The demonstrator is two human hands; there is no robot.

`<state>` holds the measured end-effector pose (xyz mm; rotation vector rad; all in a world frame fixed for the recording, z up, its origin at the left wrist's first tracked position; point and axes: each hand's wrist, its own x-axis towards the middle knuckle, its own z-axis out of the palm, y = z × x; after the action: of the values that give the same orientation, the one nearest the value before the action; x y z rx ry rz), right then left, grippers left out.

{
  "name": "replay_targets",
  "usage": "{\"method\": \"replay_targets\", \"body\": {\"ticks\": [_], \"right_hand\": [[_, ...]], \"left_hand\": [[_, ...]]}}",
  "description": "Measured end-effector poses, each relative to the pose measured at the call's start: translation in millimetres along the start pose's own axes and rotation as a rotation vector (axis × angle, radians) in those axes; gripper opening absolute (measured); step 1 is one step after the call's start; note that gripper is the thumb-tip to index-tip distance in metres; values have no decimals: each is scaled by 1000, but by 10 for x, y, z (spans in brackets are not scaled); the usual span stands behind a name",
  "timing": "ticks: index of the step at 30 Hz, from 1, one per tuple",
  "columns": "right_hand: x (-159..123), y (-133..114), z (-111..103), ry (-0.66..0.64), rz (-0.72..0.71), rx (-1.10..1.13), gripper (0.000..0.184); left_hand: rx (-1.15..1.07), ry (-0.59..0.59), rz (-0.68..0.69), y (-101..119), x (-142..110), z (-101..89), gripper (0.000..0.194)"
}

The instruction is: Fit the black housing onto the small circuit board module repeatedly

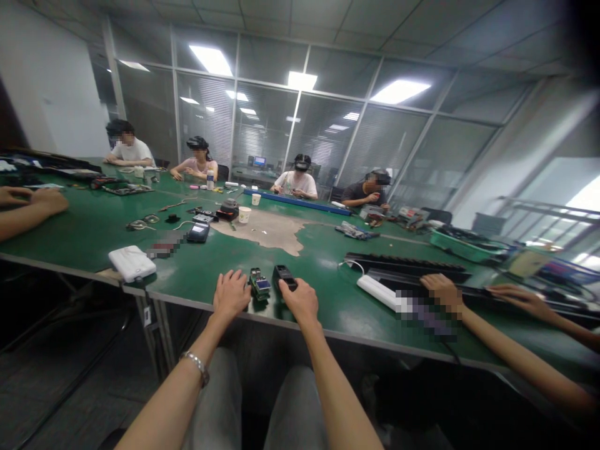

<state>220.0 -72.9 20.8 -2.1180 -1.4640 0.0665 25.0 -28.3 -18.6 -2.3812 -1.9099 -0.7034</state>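
Note:
My left hand (231, 292) lies with its fingers spread on the green tabletop, near the front edge. Close beside its fingertips is a small green circuit board (259, 285) with a bluish screen-like rectangle. My right hand (300, 301) grips a black handheld device casing (282, 272), thumb on top and fingers around its right side. The casing rests on or just above the table; the fingers under it are hidden. The board and the casing are apart, side by side between my hands.
A white power bank (133, 263) with a cable is at left, near a black box-shaped device (198, 232) and paper cups (244, 215). At right are a long white power bank (380, 292) and a co-worker's hands (443, 292). Several people sit across the green table (225, 250).

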Motion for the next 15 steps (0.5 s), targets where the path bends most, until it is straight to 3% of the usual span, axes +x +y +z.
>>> {"method": "replay_targets", "body": {"ticks": [8, 15], "right_hand": [[-79, 60, -2, 23, 2, -94, 78], [-115, 78, 3, 56, -18, -62, 60]], "left_hand": [[4, -25, -18, 3, 43, -4, 34], [15, -18, -55, 109, 113, -84, 30]]}}
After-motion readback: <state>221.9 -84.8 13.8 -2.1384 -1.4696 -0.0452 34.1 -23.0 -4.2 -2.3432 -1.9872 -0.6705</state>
